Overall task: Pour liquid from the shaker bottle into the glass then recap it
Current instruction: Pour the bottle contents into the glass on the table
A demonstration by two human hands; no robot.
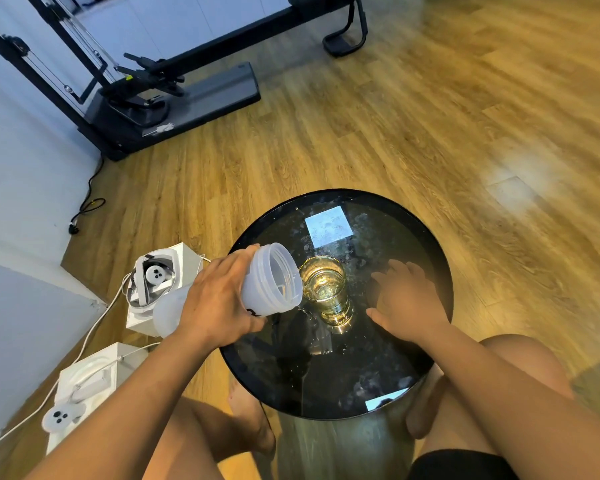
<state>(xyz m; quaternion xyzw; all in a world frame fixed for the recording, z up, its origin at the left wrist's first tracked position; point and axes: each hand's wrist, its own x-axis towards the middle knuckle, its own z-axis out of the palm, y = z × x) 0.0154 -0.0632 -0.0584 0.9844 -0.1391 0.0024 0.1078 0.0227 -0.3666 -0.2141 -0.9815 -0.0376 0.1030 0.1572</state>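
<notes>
Round black table [326,393], between the seated person's knees. Left hand [219,299]: fingers wrapped round the shaker bottle [274,278], which is tipped on its side over the table's left edge, its uncapped mouth just beside the glass [326,289]. Glass: upright mid-table, holding yellowish liquid. Right hand [409,299]: fingers spread, palm down over the table, holding nothing. Beyond, on the wooden floor [395,133]: white boxes [160,289], exercise machine [174,95].
</notes>
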